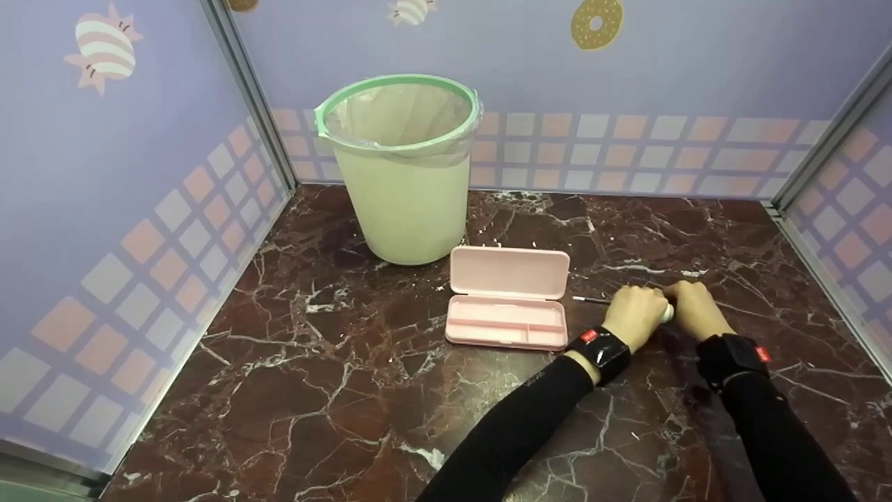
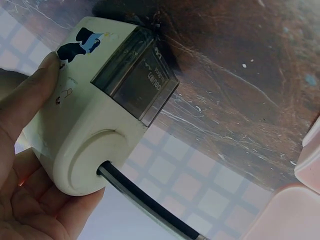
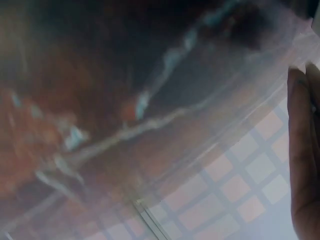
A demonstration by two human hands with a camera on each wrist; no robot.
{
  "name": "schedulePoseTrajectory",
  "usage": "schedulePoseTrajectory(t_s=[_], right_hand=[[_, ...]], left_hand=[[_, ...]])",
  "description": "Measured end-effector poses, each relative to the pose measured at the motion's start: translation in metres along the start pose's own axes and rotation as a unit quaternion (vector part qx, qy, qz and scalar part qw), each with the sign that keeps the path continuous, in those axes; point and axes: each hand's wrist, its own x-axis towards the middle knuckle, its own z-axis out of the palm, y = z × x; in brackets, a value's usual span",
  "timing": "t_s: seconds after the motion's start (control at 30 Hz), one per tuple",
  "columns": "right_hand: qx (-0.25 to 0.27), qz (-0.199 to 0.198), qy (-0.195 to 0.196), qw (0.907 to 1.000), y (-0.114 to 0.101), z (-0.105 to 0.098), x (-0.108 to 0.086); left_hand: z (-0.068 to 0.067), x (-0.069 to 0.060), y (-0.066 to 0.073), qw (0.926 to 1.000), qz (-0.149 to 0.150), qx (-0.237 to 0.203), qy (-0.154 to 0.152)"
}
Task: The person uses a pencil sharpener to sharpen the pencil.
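My left hand point(image 1: 635, 314) grips a white pencil sharpener point(image 2: 80, 115), its thumb on one side and its fingers underneath. The sharpener has a dark see-through shavings drawer and a penguin picture. A dark pencil point(image 2: 145, 202) sticks out of its hole, pointing left towards the pencil case in the head view. My right hand point(image 1: 695, 310) is close against the sharpener's other side. Only part of its fingers point(image 3: 302, 150) show at the edge of the right wrist view, and what they touch is hidden. Left of both hands lies an open pink pencil case point(image 1: 507, 312), its tray divided into compartments.
A pale bin point(image 1: 411, 202) with a green rim and a clear liner stands behind the case. Small white specks lie on the dark marbled table point(image 1: 313, 390) around it. Patterned panels point(image 1: 529, 63) enclose the table at the back and sides.
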Motion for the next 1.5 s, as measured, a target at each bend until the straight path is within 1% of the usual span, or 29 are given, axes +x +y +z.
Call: schedulePoseTrajectory(t_s=[0.1, 0.2, 0.3, 0.47, 0.6, 0.67, 0.77, 0.9, 1.0, 1.13, 1.33, 1.5], right_hand=[[0.0, -0.006, -0.014, 0.9999, 0.001, 0.004, -0.005], [0.01, -0.011, -0.017, 0.9997, 0.001, 0.005, -0.011], [0.027, -0.004, -0.021, 0.9994, 0.0, 0.005, -0.018], [0.03, 0.01, -0.045, 0.9985, 0.0, 0.0, -0.029], [0.044, 0.02, -0.061, 0.9969, -0.002, -0.003, -0.039], [0.052, 0.021, -0.063, 0.9964, -0.004, -0.004, -0.044], [0.053, 0.016, -0.049, 0.9973, -0.007, -0.004, -0.051], [0.038, -0.004, -0.019, 0.9991, -0.011, -0.003, -0.057], [0.032, -0.019, -0.006, 0.9993, -0.015, -0.004, -0.06], [0.031, -0.023, 0.0, 0.9992, -0.021, -0.011, -0.064], [0.028, -0.046, 0.024, 0.9983, -0.029, -0.023, -0.067], [0.026, -0.055, 0.046, 0.997, -0.031, -0.023, -0.067]], left_hand=[[-0.001, 0.0, 0.0, 0.9999, -0.003, 0.007, -0.008], [-0.001, -0.001, 0.001, 0.9999, -0.004, 0.01, -0.013], [-0.001, -0.001, 0.002, 0.9998, -0.005, 0.012, -0.017], [-0.003, -0.001, 0.008, 0.9994, -0.006, 0.011, -0.032], [-0.005, 0.0, 0.011, 0.999, -0.014, 0.01, -0.04], [-0.006, 0.0, 0.012, 0.999, -0.017, 0.011, -0.04], [-0.006, 0.001, 0.013, 0.999, -0.02, 0.015, -0.037], [-0.006, 0.002, 0.014, 0.9986, -0.026, 0.016, -0.042], [-0.006, 0.003, 0.014, 0.9983, -0.032, 0.008, -0.048], [-0.006, 0.005, 0.013, 0.9982, -0.041, 0.002, -0.044], [-0.007, 0.005, 0.011, 0.9978, -0.052, 0.012, -0.041], [-0.006, 0.004, 0.011, 0.9975, -0.054, 0.026, -0.037]])
